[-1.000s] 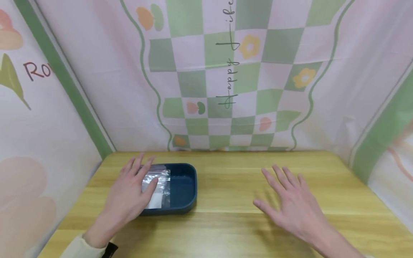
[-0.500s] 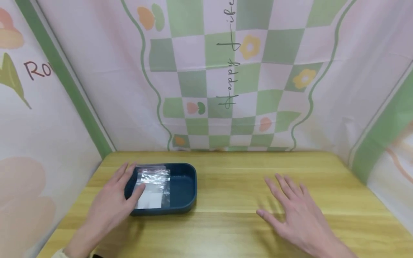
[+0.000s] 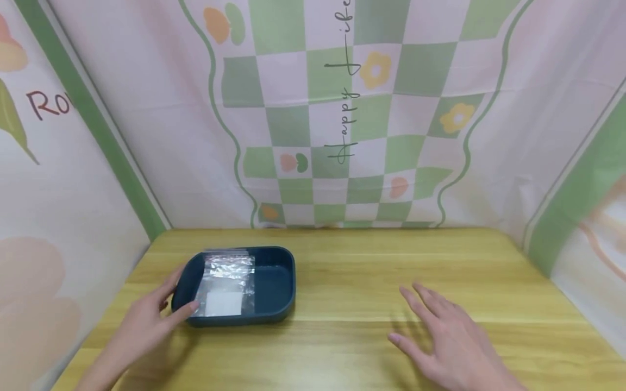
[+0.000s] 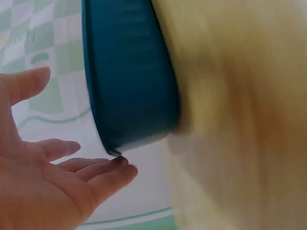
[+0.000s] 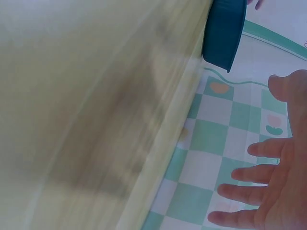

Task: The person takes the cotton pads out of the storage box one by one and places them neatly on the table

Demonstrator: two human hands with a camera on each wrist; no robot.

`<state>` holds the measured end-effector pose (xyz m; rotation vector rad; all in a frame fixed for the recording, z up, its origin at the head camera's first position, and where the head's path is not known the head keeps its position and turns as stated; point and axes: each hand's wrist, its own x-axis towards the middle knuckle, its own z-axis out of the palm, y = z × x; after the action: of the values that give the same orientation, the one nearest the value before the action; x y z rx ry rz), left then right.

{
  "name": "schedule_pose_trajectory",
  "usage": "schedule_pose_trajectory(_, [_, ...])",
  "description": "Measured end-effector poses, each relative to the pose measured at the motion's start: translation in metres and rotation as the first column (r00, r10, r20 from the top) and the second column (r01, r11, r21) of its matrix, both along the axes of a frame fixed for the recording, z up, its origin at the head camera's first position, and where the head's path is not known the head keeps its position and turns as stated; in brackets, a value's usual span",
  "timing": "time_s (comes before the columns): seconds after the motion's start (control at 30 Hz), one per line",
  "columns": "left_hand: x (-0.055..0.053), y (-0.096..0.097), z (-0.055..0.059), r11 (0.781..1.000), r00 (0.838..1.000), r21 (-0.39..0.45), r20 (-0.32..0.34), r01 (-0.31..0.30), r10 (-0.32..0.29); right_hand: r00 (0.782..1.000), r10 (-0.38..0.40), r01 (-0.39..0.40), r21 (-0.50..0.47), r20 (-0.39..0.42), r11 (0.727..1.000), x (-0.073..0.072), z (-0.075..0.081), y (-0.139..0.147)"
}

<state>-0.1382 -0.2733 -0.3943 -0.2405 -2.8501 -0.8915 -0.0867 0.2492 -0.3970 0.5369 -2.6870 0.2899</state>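
A dark blue rectangular tray point(image 3: 275, 285) with rounded corners stands on the left part of the wooden table. Inside its left half lie clear plastic zip bags point(image 3: 230, 267), stacked, with a white patch on the top one. My left hand point(image 3: 142, 323) is at the tray's left end, thumb over the near left corner and fingers along the outer side. In the left wrist view its fingertips point(image 4: 125, 168) are right at the tray's rim, with the thumb spread away. My right hand point(image 3: 452, 339) hovers over the table's right side, fingers spread and holding nothing.
The wooden table point(image 3: 352, 282) reaches back to a hanging cloth point(image 3: 288, 125) with green and white checks. Printed cloth panels point(image 3: 49, 206) also close off the left and right sides.
My left hand has moved left and down from above the bags to the tray's left end, uncovering them. The right hand has lowered slightly toward me. The tray stays in place.
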Motion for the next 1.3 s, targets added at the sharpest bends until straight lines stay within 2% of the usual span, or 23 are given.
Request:
schedule_pose_trajectory(0.1, [0.000,-0.006,-0.008,0.997,0.998,0.068,0.060,0.019,-0.023,1.000,0.003,-0.004,-0.014,-0.011,1.000,0.002,-0.004,0.000])
schedule_pose_trajectory(0.2, [-0.001,-0.011,-0.016,0.983,0.994,0.174,0.083,0.055,-0.071,1.000,0.006,-0.007,-0.016,-0.021,1.000,0.004,-0.007,-0.001])
schedule_pose_trajectory(0.3, [-0.003,-0.016,-0.022,0.954,0.988,0.280,0.074,0.108,-0.134,1.000,0.008,-0.008,-0.016,-0.030,1.000,0.005,-0.009,-0.001])
schedule_pose_trajectory(0.43, [-0.004,-0.023,-0.027,0.921,0.981,0.360,0.059,0.152,-0.185,1.000,0.003,-0.003,-0.030,-0.008,1.000,0.006,-0.011,0.000])
schedule_pose_trajectory(0.6, [-0.005,-0.029,-0.030,0.888,0.972,0.436,0.101,0.147,-0.211,1.000,-0.011,0.012,-0.059,0.011,0.998,0.008,-0.010,0.003])
schedule_pose_trajectory(0.77, [-0.008,-0.033,-0.033,0.862,0.969,0.487,0.112,0.139,-0.220,0.999,-0.015,0.017,-0.085,0.033,0.996,0.010,-0.008,0.004])
schedule_pose_trajectory(0.87, [-0.009,-0.034,-0.034,0.857,0.969,0.497,0.114,0.135,-0.219,0.999,0.008,-0.004,-0.100,0.041,0.995,0.010,-0.010,0.005])
schedule_pose_trajectory(1.03, [-0.010,-0.029,-0.034,0.852,0.965,0.504,0.122,0.141,-0.232,0.997,0.072,-0.074,-0.086,-0.023,0.994,0.008,-0.012,0.005])
schedule_pose_trajectory(1.3, [-0.013,-0.013,-0.035,0.842,0.960,0.524,0.144,0.131,-0.239,0.980,0.182,-0.193,-0.150,-0.080,0.970,-0.002,0.008,0.002])
